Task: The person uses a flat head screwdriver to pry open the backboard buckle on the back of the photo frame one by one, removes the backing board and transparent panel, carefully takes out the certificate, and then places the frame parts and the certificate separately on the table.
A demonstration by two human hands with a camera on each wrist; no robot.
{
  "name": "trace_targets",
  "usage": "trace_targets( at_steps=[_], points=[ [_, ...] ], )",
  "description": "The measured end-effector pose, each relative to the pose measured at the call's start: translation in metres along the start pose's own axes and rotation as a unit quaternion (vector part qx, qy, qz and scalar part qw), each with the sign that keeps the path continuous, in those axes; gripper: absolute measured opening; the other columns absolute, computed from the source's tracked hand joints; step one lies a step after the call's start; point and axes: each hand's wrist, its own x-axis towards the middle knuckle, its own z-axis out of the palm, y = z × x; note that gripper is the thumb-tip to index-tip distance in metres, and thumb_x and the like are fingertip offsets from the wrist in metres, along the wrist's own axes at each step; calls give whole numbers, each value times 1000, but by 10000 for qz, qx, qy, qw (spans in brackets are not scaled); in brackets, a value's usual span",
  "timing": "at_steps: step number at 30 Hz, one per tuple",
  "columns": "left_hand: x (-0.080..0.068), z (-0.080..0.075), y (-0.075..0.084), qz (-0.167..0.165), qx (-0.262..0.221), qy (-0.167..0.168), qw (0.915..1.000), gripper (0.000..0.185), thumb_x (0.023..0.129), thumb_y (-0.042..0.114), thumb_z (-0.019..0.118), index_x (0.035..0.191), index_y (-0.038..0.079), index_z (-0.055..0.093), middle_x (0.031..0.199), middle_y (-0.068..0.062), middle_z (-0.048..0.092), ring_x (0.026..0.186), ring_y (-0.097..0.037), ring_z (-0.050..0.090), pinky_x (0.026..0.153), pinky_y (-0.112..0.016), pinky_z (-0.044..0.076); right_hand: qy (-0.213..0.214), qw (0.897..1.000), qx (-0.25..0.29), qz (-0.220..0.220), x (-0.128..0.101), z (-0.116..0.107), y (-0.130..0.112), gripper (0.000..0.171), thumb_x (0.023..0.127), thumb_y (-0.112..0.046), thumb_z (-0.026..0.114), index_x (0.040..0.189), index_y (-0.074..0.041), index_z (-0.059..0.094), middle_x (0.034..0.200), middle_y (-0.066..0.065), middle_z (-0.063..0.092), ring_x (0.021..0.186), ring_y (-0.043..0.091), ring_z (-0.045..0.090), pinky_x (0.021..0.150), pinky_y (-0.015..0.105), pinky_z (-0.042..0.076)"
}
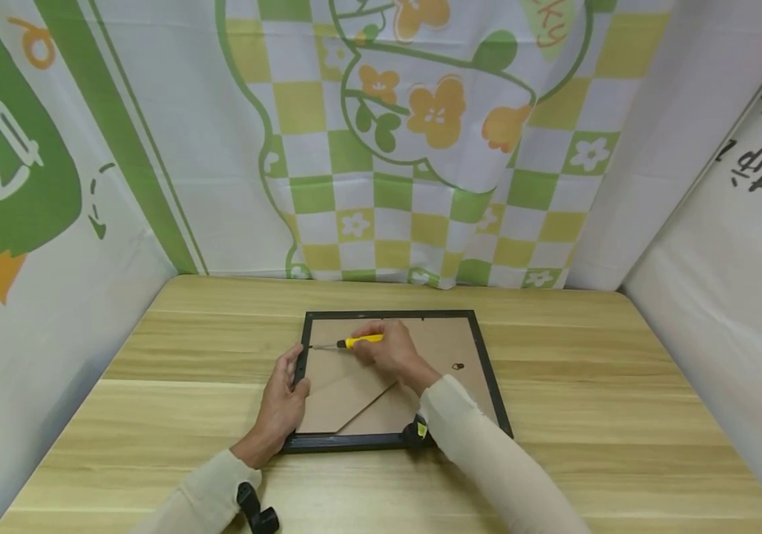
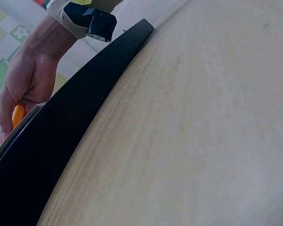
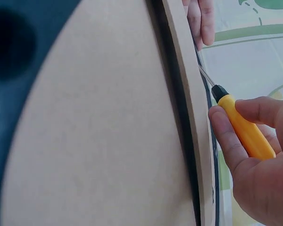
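Presently, item one: picture frame [image 1: 496, 393], black, lying face down on the wooden table [image 1: 621, 415], set nearer the table's far edge than its near one, brown backing board [image 1: 347, 397] uppermost with its folding stand flat against it. A small hanger [image 1: 458, 366] sits toward the frame's right edge.

Item two: screwdriver [image 1: 362, 341], yellow handle, thin metal shaft. I read its long axis as running left to right, roughly parallel to the frame's far edge; the tip points left, meeting the frame's inner left edge near the far-left corner. The handle lies to the right of that contact point.

Item three: my right hand [image 1: 390, 354], fingers and thumb curled round the yellow handle [image 3: 245, 132], pinching it close behind the black collar. It is the hand on the tool, and the tip lies to its left.

Item four: my left hand [image 1: 282, 404], laid along the frame's left edge, fingers over the rail, steadying it; the fingers look fairly straight, pressing rather than clasping. It sits just nearside of the screwdriver tip, close but apart.
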Motion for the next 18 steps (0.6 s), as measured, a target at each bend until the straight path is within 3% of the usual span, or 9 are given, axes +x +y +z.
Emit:
trace_targets(
  at_steps=[9,18],
  points=[
    [-1,-2,0,23,-24,66,10000,59,99,-6,37,154,7,20,163,-18,18,152,-31,17,122,-50,20,-141,9997,84,-153,7,1,4,15,83,-10,77,98,-12,78,118,6,68,105,19,57,79,25,51],
    [0,2,0,2,-81,149,9999,57,98,-7,38,152,8,24,162,-19,22,151,-32,20,122,-51,21,-479,9980,391,-131,12,-4,8,17,83,-9,77,100,-10,77,118,9,68,93,14,62,71,20,55]
  ],
)
